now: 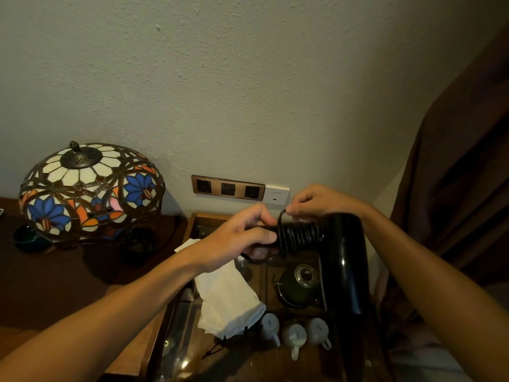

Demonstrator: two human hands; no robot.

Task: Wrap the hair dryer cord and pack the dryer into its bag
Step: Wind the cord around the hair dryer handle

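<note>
"Fingers (296, 209) of my right hand (321, 201) pinch the thin black cord (298, 237). My left hand (242, 232) grips the handle end of the shiny black hair dryer (344, 260), up in the air over the wooden tea tray (192, 224)."

"How much is done?"

"I think most of the cord is coiled round the handle. A bit still hangs. The white cloth bag (228, 301) lies at the tray's left edge, not yet filled."

"Any words?"

"None I can read."
</note>
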